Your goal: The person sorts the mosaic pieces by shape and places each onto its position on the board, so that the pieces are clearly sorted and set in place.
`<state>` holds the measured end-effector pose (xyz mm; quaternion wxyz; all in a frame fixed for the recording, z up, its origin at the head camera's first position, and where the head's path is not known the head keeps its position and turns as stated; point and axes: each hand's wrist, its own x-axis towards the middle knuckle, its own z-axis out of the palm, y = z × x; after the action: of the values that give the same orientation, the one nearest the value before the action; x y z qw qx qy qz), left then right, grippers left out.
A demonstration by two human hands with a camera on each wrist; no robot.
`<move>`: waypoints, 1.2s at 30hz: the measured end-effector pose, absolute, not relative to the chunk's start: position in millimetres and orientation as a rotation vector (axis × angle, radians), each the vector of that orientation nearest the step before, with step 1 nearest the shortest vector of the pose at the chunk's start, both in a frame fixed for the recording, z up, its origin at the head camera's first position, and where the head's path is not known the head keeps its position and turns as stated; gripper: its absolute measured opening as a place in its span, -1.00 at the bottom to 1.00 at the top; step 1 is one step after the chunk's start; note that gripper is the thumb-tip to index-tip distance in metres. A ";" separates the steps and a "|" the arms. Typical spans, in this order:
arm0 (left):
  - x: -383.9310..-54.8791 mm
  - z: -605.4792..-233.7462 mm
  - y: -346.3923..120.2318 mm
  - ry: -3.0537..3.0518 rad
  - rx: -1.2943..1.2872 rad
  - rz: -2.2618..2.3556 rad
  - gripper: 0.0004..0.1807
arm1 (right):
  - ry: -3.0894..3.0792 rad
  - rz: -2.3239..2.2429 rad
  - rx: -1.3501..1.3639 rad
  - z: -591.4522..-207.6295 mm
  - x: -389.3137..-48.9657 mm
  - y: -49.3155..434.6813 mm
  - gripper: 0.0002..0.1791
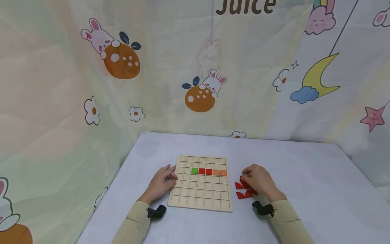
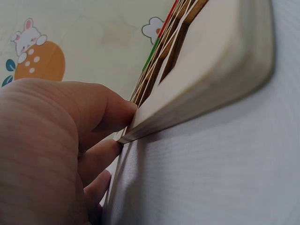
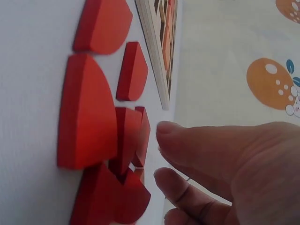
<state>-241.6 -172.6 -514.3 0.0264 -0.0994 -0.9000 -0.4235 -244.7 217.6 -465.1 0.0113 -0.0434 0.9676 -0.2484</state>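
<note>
A square wooden grid board (image 1: 199,209) lies flat on the table, with one green tile (image 1: 194,170), two red tiles (image 1: 205,171) and two orange tiles (image 1: 219,173) side by side in one row. My left hand (image 1: 159,183) rests at the board's left edge, thumb tip on the rim and fingertips along the side. Right of the board lie several red wooden pieces (image 3: 86,112) with curved sides, some overlapping. Over the far end of these pieces is my right hand (image 1: 260,181). Its thumb and fingertips stand apart in the right wrist view, with nothing visible between them.
A white cloth covers the table (image 1: 320,189). Behind it hangs a printed curtain (image 1: 164,74) with rabbits, oranges and flowers. Each wrist wears a black device, one at the left sleeve (image 1: 131,222) and one at the right sleeve (image 1: 289,220).
</note>
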 end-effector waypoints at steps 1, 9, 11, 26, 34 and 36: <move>-241.6 -514.3 -172.5 -2.780 -0.309 -1.309 -0.85 | 3.007 -0.768 -0.131 -464.5 -244.2 218.7 -0.78; -241.9 -514.2 -172.1 -2.777 -0.317 -1.315 -0.84 | 2.951 -0.744 -0.094 -460.2 -243.7 222.3 -0.79; -242.0 -514.1 -172.1 -2.777 -0.317 -1.312 -0.84 | 2.954 -0.749 -0.103 -460.2 -243.6 222.3 -0.80; -241.4 -515.7 -172.2 -2.783 -0.306 -1.305 -0.83 | 2.966 -0.738 -0.136 -465.1 -244.9 226.0 -0.80; -241.1 -514.6 -171.6 -2.786 -0.295 -1.299 -0.84 | 2.977 -0.727 -0.162 -466.8 -247.6 228.7 -0.81; -241.0 -514.7 -171.6 -2.788 -0.292 -1.301 -0.84 | 2.981 -0.739 -0.158 -468.1 -247.6 228.0 -0.80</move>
<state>-241.0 -171.6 -514.7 0.0256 -0.0943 -0.9019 -0.4208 -247.6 228.0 -468.1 0.0332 -0.0514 0.9688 -0.2403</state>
